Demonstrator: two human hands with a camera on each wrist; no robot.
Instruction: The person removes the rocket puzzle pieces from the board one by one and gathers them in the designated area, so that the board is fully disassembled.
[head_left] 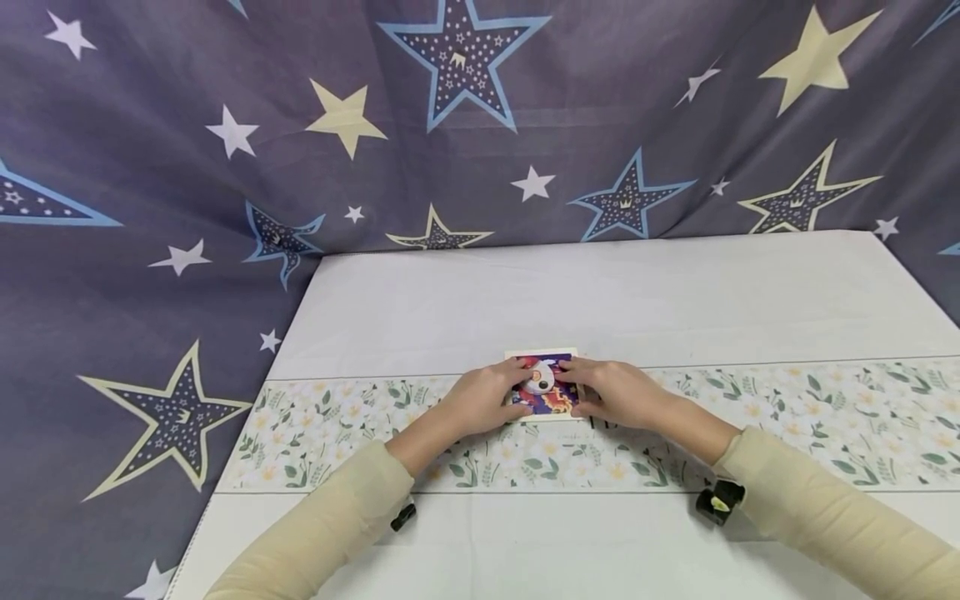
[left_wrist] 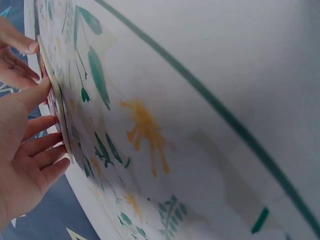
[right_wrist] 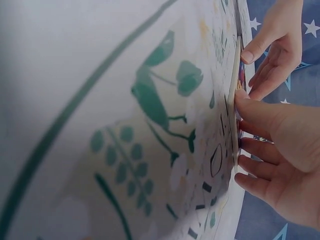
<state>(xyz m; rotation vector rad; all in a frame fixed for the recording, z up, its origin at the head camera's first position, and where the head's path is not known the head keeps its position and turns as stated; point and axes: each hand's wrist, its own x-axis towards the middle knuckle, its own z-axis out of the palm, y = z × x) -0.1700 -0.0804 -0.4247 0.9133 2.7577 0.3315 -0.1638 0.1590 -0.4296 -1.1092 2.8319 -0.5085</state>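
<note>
A small square picture board [head_left: 553, 400] with a pale cream border lies flat on the tablecloth. A white rounded figure is printed on it over purple, red and orange. At its left side, my left hand [head_left: 483, 398] rests its thumb and fingertips on the board. Facing it, my right hand [head_left: 615, 393] touches the right side with thumb and fingers spread. The wrist views show the board's thin edge, with the left fingers [left_wrist: 45, 150] and right fingers [right_wrist: 257, 165] lightly bent against it. The hands partly cover the picture.
A white tablecloth [head_left: 450, 308] with a flowered band [head_left: 330, 433] across it covers the table. A dark curtain [head_left: 622, 100] with stars hangs behind and to the left. Black straps or devices [head_left: 720, 502] sit under the sleeves at both wrists.
</note>
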